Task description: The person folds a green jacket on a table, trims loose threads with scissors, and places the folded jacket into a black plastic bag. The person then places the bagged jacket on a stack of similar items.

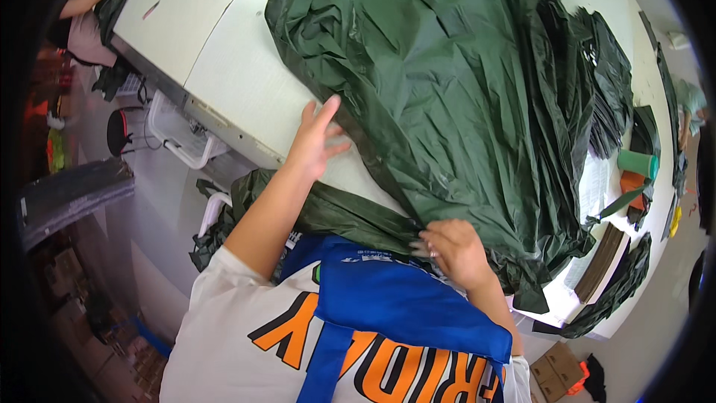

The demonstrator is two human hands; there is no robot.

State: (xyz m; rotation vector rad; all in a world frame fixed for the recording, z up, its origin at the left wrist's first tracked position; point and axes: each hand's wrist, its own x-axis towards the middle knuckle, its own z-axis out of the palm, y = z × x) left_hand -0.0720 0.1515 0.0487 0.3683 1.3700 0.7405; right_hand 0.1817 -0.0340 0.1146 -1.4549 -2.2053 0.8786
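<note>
The head camera looks steeply down from above the person's chest onto the white worktable (224,67), close over its near edge (the fisheye bends that edge), facing across the table toward its far side.

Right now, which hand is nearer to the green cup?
Right. The right hand grips the dark green sheet's near edge, below-left of the green cup; the left hand rests far across at the sheet's left edge.

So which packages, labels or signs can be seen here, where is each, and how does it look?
Brown cardboard boxes: floor, lower right, flat and rectangular.
Stack of white and brown card sheets: table's right edge, rectangular.
Blue fabric apron with small white print: on the person's chest, beside the right hand.
No screens.
</note>
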